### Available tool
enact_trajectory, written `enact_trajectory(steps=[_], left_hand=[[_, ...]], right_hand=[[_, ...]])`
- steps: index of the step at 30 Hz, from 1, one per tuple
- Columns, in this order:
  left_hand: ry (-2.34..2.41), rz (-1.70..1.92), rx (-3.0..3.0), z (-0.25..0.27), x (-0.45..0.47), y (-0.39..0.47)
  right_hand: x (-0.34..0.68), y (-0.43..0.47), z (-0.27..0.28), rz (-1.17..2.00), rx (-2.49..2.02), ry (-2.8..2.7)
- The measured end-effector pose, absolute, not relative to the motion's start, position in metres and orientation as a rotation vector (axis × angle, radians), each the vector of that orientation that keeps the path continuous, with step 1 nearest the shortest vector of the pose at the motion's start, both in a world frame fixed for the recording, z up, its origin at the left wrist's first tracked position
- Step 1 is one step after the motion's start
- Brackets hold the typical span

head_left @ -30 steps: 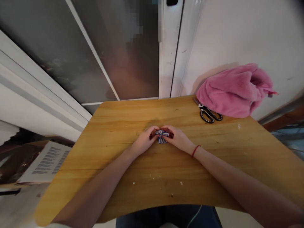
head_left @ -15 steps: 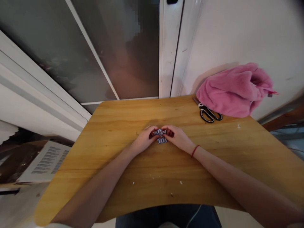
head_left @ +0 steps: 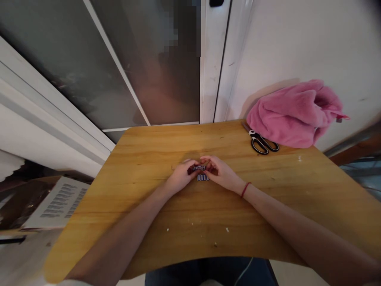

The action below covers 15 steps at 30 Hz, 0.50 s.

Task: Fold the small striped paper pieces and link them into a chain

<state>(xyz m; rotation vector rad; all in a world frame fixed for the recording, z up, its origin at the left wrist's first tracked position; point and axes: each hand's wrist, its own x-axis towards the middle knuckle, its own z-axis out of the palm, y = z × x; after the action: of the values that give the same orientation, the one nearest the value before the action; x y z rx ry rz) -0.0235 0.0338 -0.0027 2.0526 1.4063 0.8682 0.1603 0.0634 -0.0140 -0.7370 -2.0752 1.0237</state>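
Between my fingertips, over the middle of the table, is a small blocky piece with a dark-blue-and-white pattern (head_left: 203, 177). Its exact kind is too small to make out. A striped face shows at its lower side, and a darker, narrow part shows above that. My left hand (head_left: 182, 175) pinches it from the left, with the thumb towards me. From the right, my right hand (head_left: 222, 173) curls its thumb and fingers around the other end. The fingers hide part of the piece.
The wooden table (head_left: 143, 159) bears a pink plush cloth item (head_left: 294, 113) at the back right. Scissors with black handles (head_left: 262, 143) lie partly beneath it. Small white scraps (head_left: 227, 229) are near the front edge. A glass door and wall stand behind.
The upper part of the patterned piece looks narrower and turned. My right fingers have shifted slightly up and left over it, while my left hand stays nearly in place.
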Motion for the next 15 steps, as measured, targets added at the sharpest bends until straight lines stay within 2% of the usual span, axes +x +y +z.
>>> enact_trajectory(steps=[8,15], left_hand=[[1.614,1.054,1.784,-0.005,-0.033,0.04],[1.588,1.025,1.807,-0.005,-0.035,0.041]], right_hand=[[0.168,0.06,-0.007,0.655,-0.803,-2.394],[0.169,0.064,-0.01,0.81,-0.8,-2.422]])
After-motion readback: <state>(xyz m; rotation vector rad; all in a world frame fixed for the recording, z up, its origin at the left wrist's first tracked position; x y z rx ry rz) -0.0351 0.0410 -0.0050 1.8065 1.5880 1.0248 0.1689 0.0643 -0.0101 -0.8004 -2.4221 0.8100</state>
